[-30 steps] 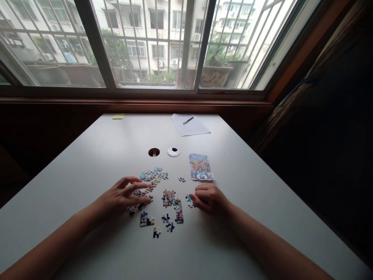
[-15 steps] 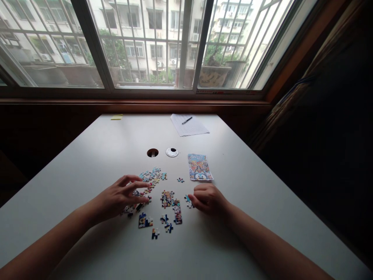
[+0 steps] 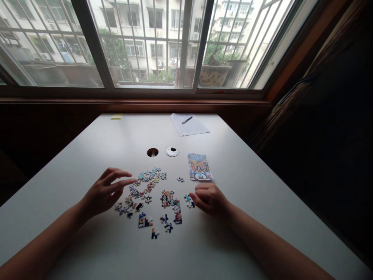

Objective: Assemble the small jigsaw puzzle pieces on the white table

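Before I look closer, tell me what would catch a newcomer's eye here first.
Probably the bright barred window across the top. Next, the colourful puzzle pieces on the white table, mostly between the spread left hand and the curled right hand; the printed picture sheet lies just beyond the right hand.

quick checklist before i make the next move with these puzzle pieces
1. Left hand free: ok, open with nothing visible in it.
2. Right hand free: cannot tell, it is curled in.
3. Picture sheet uncovered: ok, face up beyond the right hand.
4. Joined section clear of both hands: ok, lying between them.
5. Loose pieces in one group: not ok, a single piece lies apart, left of the picture sheet.
6. Pen away from pieces: ok, on the paper.
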Available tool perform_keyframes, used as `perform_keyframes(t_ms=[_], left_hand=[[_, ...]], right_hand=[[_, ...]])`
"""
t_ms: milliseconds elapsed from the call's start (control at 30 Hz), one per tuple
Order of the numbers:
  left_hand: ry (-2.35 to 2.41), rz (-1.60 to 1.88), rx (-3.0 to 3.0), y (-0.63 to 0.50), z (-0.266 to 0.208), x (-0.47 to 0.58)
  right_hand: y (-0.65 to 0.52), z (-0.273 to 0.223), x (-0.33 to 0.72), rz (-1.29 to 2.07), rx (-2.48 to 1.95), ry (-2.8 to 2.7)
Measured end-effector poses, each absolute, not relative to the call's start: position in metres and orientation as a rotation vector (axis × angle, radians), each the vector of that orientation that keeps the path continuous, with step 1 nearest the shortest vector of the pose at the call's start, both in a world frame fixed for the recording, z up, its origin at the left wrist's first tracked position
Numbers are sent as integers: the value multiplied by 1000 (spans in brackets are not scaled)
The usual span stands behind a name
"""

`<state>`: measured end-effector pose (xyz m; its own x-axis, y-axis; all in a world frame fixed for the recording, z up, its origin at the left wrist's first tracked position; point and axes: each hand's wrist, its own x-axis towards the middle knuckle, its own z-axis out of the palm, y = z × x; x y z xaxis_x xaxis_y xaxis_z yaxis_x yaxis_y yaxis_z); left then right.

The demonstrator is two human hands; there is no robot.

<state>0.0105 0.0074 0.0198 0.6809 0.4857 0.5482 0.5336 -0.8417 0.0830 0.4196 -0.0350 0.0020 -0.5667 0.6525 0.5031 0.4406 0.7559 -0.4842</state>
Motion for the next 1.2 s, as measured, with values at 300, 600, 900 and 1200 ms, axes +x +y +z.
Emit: perform_keyframes(t_ms=[300,600,900,1200], left_hand=[[-1224,-1223,-2528,16,16,-9],[-1341,-1255,-2521,12,18,-4],[-1282,-1230,-2525,14,16,-6],[-1289,-1239,-2519,13,18,-4]], right_hand=[[-34,0,420,369,-827,-2257],[-34,0,421,366,-851,-2286],[-35,2,419,342,-844,-2309],[-35,4,419,348,-838,-2308]])
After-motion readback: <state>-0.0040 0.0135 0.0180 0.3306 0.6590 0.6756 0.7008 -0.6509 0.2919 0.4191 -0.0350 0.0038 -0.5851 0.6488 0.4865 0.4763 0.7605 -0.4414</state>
